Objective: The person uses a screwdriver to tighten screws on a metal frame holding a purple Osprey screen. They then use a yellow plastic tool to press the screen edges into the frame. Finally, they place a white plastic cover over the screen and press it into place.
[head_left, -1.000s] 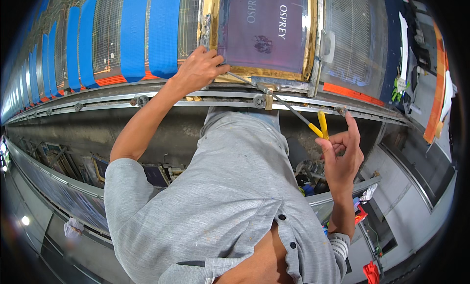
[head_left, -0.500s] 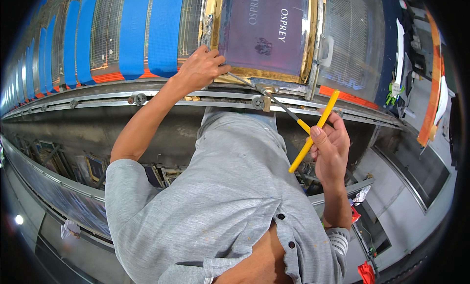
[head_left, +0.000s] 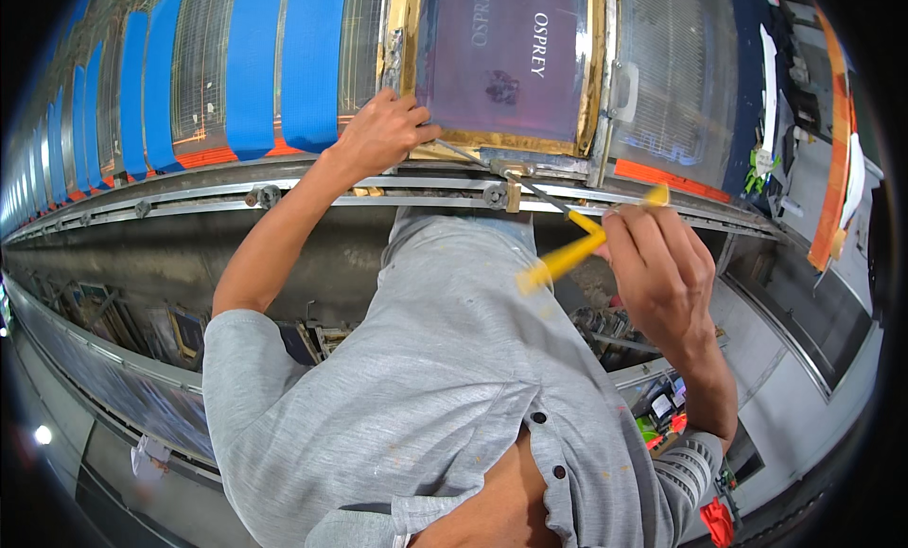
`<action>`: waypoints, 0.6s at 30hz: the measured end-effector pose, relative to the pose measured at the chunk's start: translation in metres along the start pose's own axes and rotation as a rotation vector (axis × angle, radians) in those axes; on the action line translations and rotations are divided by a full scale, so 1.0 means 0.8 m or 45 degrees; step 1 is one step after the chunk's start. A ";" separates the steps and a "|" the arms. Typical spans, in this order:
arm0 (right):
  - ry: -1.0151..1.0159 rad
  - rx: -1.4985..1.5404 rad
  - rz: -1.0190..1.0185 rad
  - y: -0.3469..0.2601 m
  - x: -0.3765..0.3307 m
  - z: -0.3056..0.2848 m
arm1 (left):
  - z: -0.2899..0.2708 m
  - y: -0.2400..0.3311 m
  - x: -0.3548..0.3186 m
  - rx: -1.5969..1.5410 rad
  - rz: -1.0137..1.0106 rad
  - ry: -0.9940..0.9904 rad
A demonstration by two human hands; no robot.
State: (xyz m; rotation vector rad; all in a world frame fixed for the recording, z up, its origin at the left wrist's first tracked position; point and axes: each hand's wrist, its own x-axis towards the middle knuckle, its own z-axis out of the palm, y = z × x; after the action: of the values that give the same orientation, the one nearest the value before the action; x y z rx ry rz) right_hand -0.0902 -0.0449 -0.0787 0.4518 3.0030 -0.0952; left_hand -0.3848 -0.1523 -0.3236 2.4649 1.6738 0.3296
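A purple printing screen point(head_left: 511, 61) in a gold-taped frame stands on a long metal rail point(head_left: 312, 184). My left hand point(head_left: 378, 132) rests on the frame's lower left corner, fingers pressing its bottom edge. My right hand point(head_left: 657, 264) is shut on a tool with yellow handles point(head_left: 567, 255). The tool's thin metal shaft point(head_left: 539, 193) reaches up-left to a bolt point(head_left: 511, 184) at the frame's bottom edge. My grey shirt fills the lower middle of the head view.
More screens with blue point(head_left: 255, 66) and orange tape line the rail to the left, and a mesh screen point(head_left: 672, 75) stands to the right. Below the rail sit machine parts and small items. Orange strips point(head_left: 832, 170) hang at the far right.
My right hand has turned the yellow-handled tool from upright to slanting and drawn it closer to the frame's bottom edge. My left hand has stayed on the frame's corner.
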 end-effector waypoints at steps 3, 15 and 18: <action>-0.051 0.328 0.335 0.000 -0.003 0.016 | 0.006 -0.002 -0.002 0.002 0.001 -0.021; 0.009 0.366 0.002 0.000 0.004 0.019 | 0.007 0.001 -0.003 -0.043 0.004 -0.036; 0.074 0.010 -0.279 0.011 0.022 -0.001 | 0.009 0.000 -0.002 -0.024 0.008 -0.037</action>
State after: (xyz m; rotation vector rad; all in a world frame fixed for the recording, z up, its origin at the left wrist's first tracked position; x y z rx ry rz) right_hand -0.1041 -0.0313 -0.0801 0.1270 3.0998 -0.1127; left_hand -0.3838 -0.1536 -0.3309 2.4500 1.6446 0.3073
